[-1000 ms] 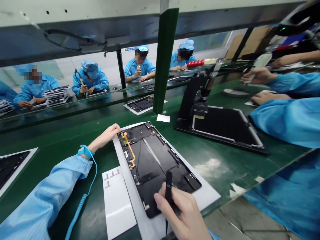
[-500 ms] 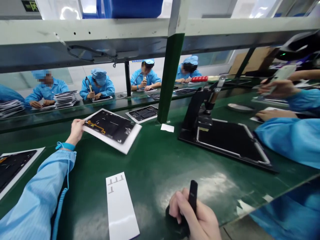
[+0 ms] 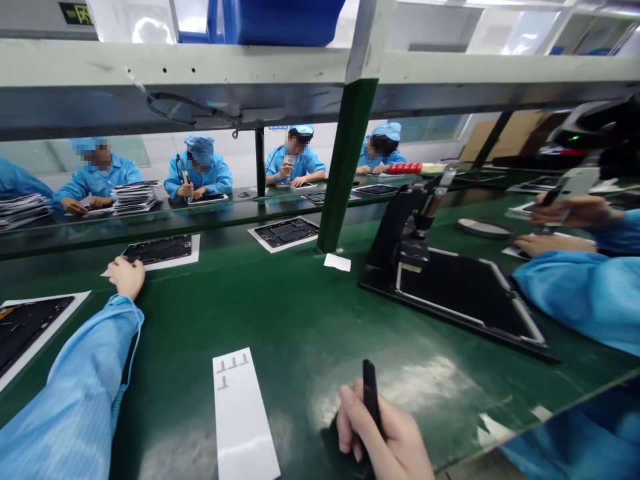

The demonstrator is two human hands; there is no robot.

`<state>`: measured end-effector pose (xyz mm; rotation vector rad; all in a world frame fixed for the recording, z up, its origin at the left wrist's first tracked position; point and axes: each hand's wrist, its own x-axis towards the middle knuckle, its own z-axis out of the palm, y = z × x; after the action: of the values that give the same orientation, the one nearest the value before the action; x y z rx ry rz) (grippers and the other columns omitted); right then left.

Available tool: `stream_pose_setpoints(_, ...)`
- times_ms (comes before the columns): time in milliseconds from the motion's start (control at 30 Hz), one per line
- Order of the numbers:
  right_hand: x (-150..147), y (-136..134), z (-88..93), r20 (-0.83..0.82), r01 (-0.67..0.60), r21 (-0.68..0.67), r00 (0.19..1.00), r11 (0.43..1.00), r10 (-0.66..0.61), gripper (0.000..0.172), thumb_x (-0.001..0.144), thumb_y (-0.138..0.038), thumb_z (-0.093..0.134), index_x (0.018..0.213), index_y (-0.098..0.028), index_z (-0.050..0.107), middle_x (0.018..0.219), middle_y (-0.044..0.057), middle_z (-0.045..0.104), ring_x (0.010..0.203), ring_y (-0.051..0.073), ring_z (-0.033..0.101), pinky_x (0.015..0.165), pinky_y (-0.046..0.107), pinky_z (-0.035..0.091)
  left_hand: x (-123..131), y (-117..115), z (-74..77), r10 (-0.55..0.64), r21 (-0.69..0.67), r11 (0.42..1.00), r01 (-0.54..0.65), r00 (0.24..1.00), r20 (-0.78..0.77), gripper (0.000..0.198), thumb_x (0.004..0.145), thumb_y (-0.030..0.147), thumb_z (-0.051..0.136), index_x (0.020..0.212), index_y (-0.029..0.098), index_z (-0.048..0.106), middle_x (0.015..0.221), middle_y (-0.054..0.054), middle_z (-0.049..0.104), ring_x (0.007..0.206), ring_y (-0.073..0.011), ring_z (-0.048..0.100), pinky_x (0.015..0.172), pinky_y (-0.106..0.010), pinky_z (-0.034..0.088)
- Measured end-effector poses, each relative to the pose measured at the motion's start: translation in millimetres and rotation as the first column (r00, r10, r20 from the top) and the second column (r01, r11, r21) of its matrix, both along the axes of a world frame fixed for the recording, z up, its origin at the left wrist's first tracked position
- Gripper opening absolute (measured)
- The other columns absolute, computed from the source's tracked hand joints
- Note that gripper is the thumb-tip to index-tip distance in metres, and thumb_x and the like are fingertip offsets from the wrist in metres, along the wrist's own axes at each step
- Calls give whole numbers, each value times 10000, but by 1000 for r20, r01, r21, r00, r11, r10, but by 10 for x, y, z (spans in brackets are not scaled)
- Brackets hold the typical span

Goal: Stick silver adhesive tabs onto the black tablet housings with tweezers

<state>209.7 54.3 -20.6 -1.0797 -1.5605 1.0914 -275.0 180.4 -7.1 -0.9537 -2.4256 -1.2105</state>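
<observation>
Our left hand [image 3: 128, 276] is up near the far edge of the green table [image 3: 240, 300], over on the left side. Its fingers lie on the left end of a black panel [image 3: 165, 249], which sits flat on a white sheet [image 3: 195, 248]. We cannot tell if those fingers pinch it or just touch it. Our right hand [image 3: 387, 433] is down by the near edge, closed around a thin black tool [image 3: 371, 387] that sticks up out of the fist.

Between our two arms, close to the near edge, lies a long white card [image 3: 245, 420] with four gray T shapes at its top end. A second black panel [image 3: 284, 233] lies on its own white sheet by the far edge, just left of a green post [image 3: 347, 167]. A third one [image 3: 35, 327] lies at the left side, partly out of view. A little white paper [image 3: 337, 262] sits near the foot of the post.

To the right stands a black press [image 3: 400, 233] with a flat black base. Past it, by the right side, another person's hand [image 3: 575, 212] holds a pale tool. Across from us, people in blue [image 3: 203, 170] sit at work, with a stack of sheets [image 3: 135, 198] next to one of them.
</observation>
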Motion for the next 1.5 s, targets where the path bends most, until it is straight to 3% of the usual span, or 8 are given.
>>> stream_pose_setpoints(133, -54, 250, 309, 60, -463, -219, 872, 859, 486, 454, 968, -553, 388, 661, -220, 422, 492, -37, 519, 346, 96, 411, 361, 217, 272, 113, 72, -103, -217, -180, 967, 182, 956, -199, 365, 923, 338, 600, 1232, 151, 549, 1297, -110, 529, 1162, -262, 542, 971, -492, 474)
stream_pose_setpoints(200, -188, 507, 486, 313, -605, -139, 725, 784, 614, 388, 1003, -422, 387, 684, -210, 446, 549, -39, 567, 361, 81, 444, 389, 200, 323, 180, 91, -167, -307, -248, 938, 244, 916, -259, 361, 923, 340, 600, 1226, 150, 552, 1291, -109, 533, 1158, -261, 544, 969, -491, 475)
stream_pose_setpoints(300, -594, 1029, 568, 738, -626, 140, 583, 767, 341, 272, 950, -225, 549, 682, -187, 525, 660, -19, 626, 603, 116, 603, 586, 214, 454, 243, 114, -251, -374, -300, 912, 281, 871, -320, 353, 927, 343, 595, 1218, 148, 554, 1270, -106, 544, 1134, -253, 557, 953, -479, 487)
stream_pose_setpoints(400, -1156, 1596, 426, 798, -545, 214, 576, 811, 176, 111, 925, -217, 608, 845, -142, 626, 887, 38, 662, 814, 173, 645, 740, 319, 523, 246, 144, -304, -402, -325, 900, 290, 840, -364, 335, 930, 343, 591, 1198, 146, 562, 1234, -99, 562, 1092, -237, 576, 924, -457, 505)
stream_pose_setpoints(533, -1802, 2233, 261, 815, -413, 293, 579, 862, 0, 261, 952, -320, 593, 1147, -147, 603, 1141, 80, 625, 971, 213, 635, 835, 417, 547, 200, 185, -345, -416, -345, 894, 285, 815, -404, 324, 932, 345, 588, 1185, 143, 566, 1204, -95, 575, 1055, -225, 591, 895, -437, 520)
stream_pose_setpoints(767, -2148, 2919, 202, 811, -96, 334, 537, 938, -234, 321, 950, -314, 596, 1229, -158, 567, 1226, 100, 590, 1030, 235, 621, 859, 437, 546, 125, 209, -402, -438, -383, 880, 280, 792, -426, 319, 932, 348, 587, 1175, 142, 569, 1197, -93, 577, 1051, -223, 590, 891, -432, 520)
stream_pose_setpoints(1233, -2219, 3107, 111, 832, -26, 345, 472, 938, -292, 322, 947, -312, 600, 1227, -156, 569, 1240, 102, 582, 1039, 238, 617, 860, 439, 545, 55, 230, -429, -476, -408, 860, 305, 767, -430, 312, 933, 343, 588, 1170, 141, 573, 1185, -92, 584, 1035, -217, 598, 880, -424, 528)
stream_pose_setpoints(1500, -2103, 2927, 407, 849, -157, 357, 466, 921, -250, 304, 952, -317, 592, 1212, -160, 578, 1233, 100, 588, 1041, 235, 615, 870, 439, 539, 62, 226, -419, -485, -397, 859, 324, 764, -425, 311, 934, 345, 586, 1169, 142, 572, 1183, -91, 583, 1030, -215, 598, 875, -420, 529)
